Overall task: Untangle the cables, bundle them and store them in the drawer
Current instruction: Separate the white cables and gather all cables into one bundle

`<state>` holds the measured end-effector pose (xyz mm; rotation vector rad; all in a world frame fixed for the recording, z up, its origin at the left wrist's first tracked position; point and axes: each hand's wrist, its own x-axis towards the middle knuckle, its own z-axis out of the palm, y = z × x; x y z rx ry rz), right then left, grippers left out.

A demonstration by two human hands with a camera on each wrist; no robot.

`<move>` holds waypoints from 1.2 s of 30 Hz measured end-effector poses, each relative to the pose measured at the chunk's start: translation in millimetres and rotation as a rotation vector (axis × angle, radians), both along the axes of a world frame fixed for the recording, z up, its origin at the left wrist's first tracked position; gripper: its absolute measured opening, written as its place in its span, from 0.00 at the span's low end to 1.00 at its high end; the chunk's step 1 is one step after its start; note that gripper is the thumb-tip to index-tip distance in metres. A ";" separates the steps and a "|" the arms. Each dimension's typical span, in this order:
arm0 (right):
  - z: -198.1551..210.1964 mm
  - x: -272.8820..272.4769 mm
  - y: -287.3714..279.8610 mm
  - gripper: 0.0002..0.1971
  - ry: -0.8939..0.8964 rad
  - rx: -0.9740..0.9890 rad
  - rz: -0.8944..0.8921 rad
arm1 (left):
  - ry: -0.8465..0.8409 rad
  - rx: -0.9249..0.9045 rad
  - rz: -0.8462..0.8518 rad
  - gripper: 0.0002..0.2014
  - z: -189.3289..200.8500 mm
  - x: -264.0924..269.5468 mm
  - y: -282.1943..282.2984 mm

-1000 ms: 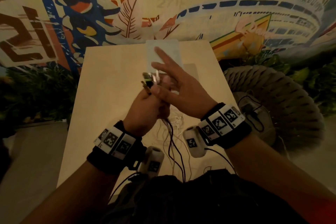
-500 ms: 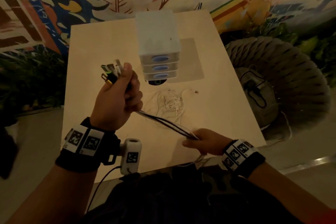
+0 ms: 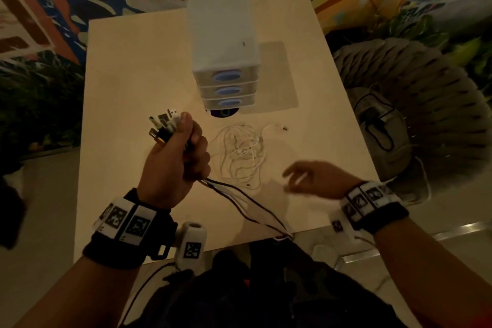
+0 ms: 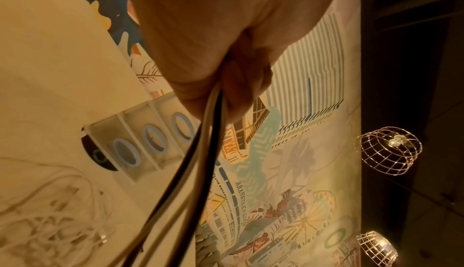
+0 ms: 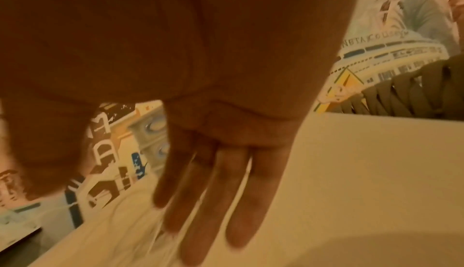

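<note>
The cables [image 3: 241, 201] form a mixed group of thin black and pale leads, gathered at one end in the left hand [image 3: 175, 165], whose fingers are curled tightly round them in a fist held above the table [image 3: 127, 82], toward its left edge. The connector ends [image 3: 163, 126] fan out above the fist: several metal plugs and dark housings, with one yellowish tip lowest. Below the fist the leads run loosely side by side, down and across to the near edge of the table, where they drop out of sight. The left wrist view shows the same leads [image 4: 200, 152] leaving the underside of the closed fist as parallel black and pale strands. A separate white cable tangle [image 3: 243, 152] lies flat on the table near its middle, just beside the held leads and apart from both hands; its loops overlap irregularly, and one end with a small metal plug [image 3: 285, 128] trails toward the right edge. The right hand [image 3: 316, 178] hovers over the table near the right part of the near edge, blurred, with fingers extended and relaxed and holding nothing; the right wrist view confirms straight, slightly spread fingers [image 5: 220, 192]. The drawer unit [image 3: 223, 45], a pale three-drawer box with blue oval handles, stands toward the far edge at mid-width, all three drawers closed. A dark round object [image 3: 223, 112] shows partly at its base.
</note>
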<state>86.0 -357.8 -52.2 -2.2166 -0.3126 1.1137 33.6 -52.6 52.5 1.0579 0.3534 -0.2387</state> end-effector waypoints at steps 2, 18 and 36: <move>-1.0 40.4 4.2 0.16 -0.255 -0.070 -0.098 | 0.018 0.000 0.000 0.21 -5.7 -0.1 -5.1; -63.5 132.9 36.0 0.14 -0.455 -0.306 0.018 | 0.093 0.084 0.071 0.22 -28.1 -6.5 -10.1; 149.6 30.9 45.9 0.05 -0.758 0.447 -0.113 | -0.130 0.507 -0.230 0.15 0.0 -1.5 -30.2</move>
